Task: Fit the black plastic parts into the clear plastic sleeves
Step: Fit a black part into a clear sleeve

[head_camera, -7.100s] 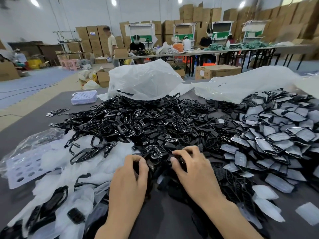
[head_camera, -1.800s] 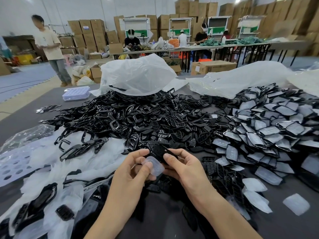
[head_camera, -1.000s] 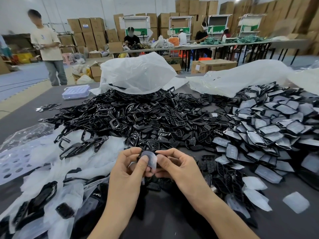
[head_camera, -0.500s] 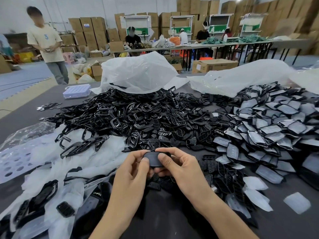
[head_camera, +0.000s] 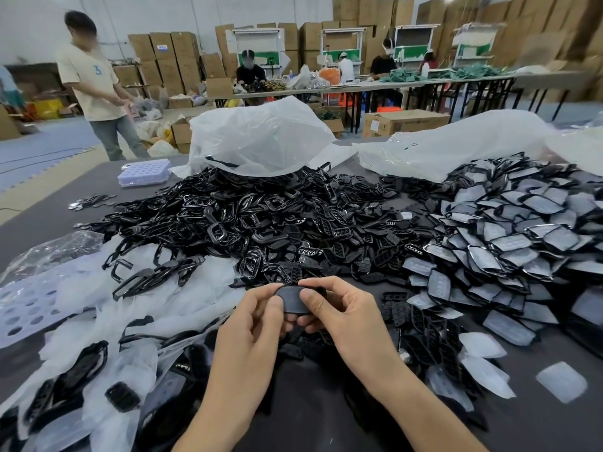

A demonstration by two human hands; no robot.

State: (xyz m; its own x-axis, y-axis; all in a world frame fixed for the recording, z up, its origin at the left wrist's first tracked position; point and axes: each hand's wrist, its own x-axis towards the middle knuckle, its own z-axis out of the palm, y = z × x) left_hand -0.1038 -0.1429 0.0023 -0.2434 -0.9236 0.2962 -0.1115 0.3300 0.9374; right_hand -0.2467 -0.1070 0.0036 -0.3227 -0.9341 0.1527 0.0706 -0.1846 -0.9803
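My left hand [head_camera: 257,324] and my right hand [head_camera: 342,316] together pinch one black plastic part inside a clear sleeve [head_camera: 292,300], held above the table's near middle. A large heap of loose black parts [head_camera: 261,223] lies just beyond my hands. To the right spreads a pile of sleeved parts [head_camera: 509,243]. Several empty clear sleeves [head_camera: 561,381] lie on the dark table at the near right.
White plastic bags [head_camera: 261,138] lie at the back of the dark table [head_camera: 310,419]. A clear lidded box [head_camera: 145,172] stands at the far left. White wrapping with larger black pieces [head_camera: 98,321] covers the near left. A person [head_camera: 94,83] stands beyond the table.
The clear sleeve has gone over the black part between my fingers; it now looks dark and lies flat. The person at the back left has come closer.
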